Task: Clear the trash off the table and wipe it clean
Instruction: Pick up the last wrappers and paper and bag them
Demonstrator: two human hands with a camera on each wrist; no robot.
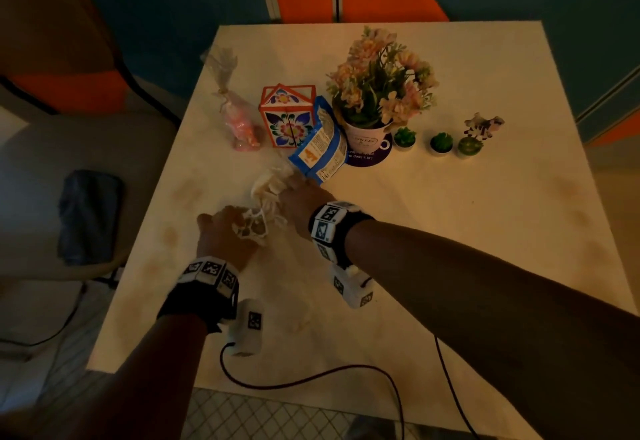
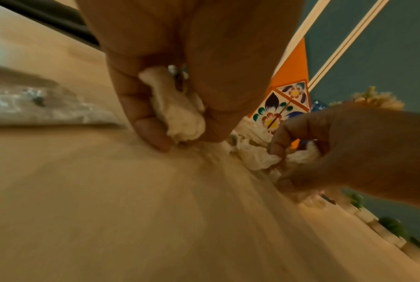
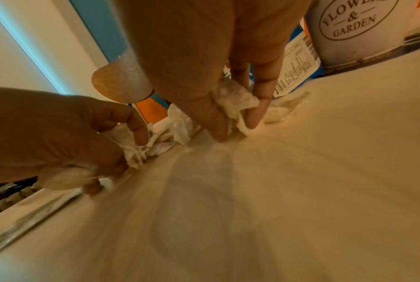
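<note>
Crumpled white tissues (image 1: 266,193) lie in a heap at the middle of the pale table (image 1: 450,231). My left hand (image 1: 225,231) grips a stained wad of tissue (image 1: 254,228); the left wrist view shows that wad (image 2: 179,114) pinched between thumb and fingers down at the tabletop. My right hand (image 1: 301,200) pinches another tissue (image 3: 235,103) just beyond it, fingertips on the surface. A blue snack packet (image 1: 318,141) leans behind the right hand. A clear wrapper with pink contents (image 1: 239,121) stands at the back left.
A floral orange box (image 1: 287,117), a white flower pot (image 1: 367,134) on a purple coaster, three small green plants (image 1: 440,143) and a small figurine (image 1: 483,126) line the far half. Brownish stains (image 1: 187,190) mark the table. A chair with a dark cloth (image 1: 86,211) stands left.
</note>
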